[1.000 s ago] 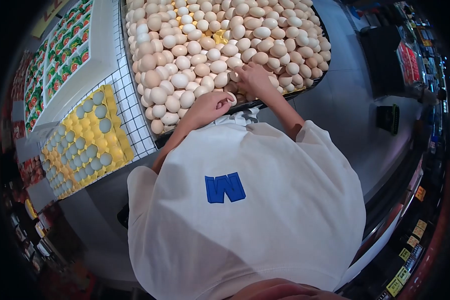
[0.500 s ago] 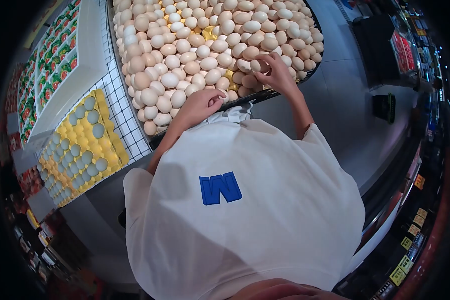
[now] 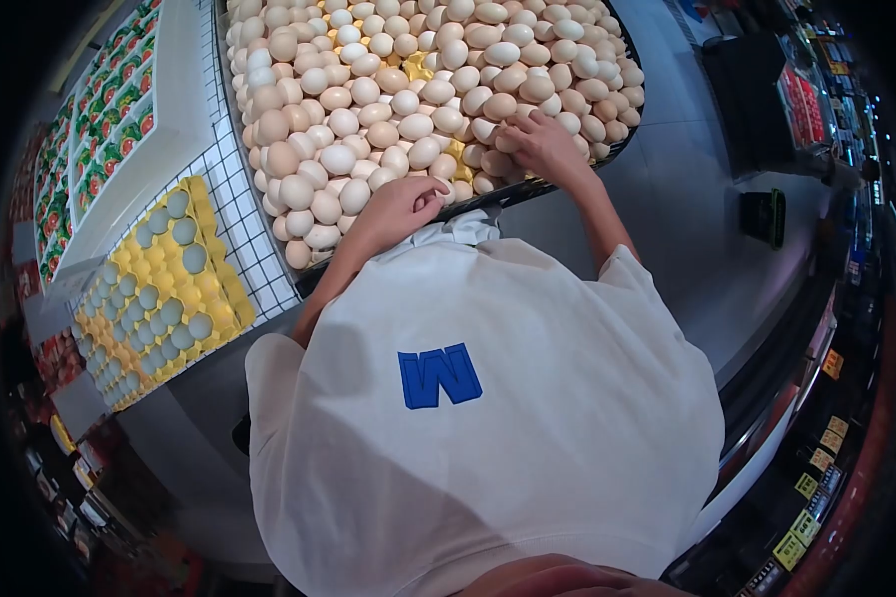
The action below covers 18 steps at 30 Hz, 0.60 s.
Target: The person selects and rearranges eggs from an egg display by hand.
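A large dark-edged bin (image 3: 532, 189) is heaped with brown and cream eggs (image 3: 415, 126). My left hand (image 3: 400, 211) rests at the bin's near edge, its fingers curled against a pale egg and over a crumpled whitish bag (image 3: 456, 229) in front of my shirt. Farther right, my right hand (image 3: 545, 146) reaches palm down onto the heap, fingers bent around a brown egg that they partly cover. Yellow tray material (image 3: 458, 159) shows between the eggs just left of my right hand.
A yellow egg tray (image 3: 219, 254) with bluish eggs lies at the left on a checked cloth (image 3: 231, 199). Behind it stands a white crate (image 3: 154, 149) with red and green packs. Shelves with yellow price tags (image 3: 789, 550) line the right side. A dark basket (image 3: 764, 217) sits on the floor.
My right hand has shifted right along the heap since the earliest frame and now bends lower over the eggs. The view has moved slightly; my left hand remains at the bin edge.
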{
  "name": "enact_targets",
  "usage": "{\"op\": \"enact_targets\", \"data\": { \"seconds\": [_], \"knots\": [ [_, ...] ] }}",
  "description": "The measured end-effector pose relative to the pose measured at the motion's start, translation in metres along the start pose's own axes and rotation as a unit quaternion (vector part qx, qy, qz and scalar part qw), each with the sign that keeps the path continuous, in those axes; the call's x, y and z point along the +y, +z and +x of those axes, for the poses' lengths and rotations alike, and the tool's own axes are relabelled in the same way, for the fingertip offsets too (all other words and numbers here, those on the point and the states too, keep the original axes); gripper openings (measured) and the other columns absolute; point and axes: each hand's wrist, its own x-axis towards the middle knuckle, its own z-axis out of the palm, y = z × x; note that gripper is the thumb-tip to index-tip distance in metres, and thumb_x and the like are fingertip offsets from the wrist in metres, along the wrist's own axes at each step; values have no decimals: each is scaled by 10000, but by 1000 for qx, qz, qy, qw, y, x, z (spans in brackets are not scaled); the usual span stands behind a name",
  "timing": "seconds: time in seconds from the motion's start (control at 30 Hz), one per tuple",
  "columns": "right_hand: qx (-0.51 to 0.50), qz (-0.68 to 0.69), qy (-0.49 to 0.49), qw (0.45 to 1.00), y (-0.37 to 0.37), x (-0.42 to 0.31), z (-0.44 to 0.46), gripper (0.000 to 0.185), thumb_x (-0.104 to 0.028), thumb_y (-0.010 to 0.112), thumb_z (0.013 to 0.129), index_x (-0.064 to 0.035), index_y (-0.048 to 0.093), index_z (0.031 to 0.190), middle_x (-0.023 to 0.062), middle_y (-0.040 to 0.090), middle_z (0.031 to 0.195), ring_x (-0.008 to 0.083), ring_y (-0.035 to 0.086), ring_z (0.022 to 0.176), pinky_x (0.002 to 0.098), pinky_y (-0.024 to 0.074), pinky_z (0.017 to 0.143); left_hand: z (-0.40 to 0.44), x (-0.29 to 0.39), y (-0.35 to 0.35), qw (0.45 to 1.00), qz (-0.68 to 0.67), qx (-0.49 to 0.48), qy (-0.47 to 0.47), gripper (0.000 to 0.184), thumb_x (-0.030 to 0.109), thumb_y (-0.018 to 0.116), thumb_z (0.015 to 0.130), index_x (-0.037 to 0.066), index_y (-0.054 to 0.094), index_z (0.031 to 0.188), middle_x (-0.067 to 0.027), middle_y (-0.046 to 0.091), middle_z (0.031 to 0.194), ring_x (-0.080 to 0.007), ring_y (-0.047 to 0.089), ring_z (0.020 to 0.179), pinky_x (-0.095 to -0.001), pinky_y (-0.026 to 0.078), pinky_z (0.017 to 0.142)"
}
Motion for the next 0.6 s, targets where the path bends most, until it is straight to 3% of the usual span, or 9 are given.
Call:
{"op": "enact_targets", "data": {
  "seconds": [0.23,0.6],
  "knots": [
    [66,74,26,995,3,-1,-6,388,-54,685,724,-82,610,1104,112,561,1137,307,572,997,390,501,838,0,0,0,1000,0,3,4,212,169,590,856,40,658,1011,-99,591,759,-179,529,623,-308,445,602],
    [58,141,127,980,-9,-12,-9,272,-61,664,786,-49,589,1048,117,569,1078,300,587,980,384,508,798,0,-2,-2,1000,8,-16,-9,203,145,594,878,39,644,1043,-65,583,784,-145,514,671,-283,436,630]
  ]
}}
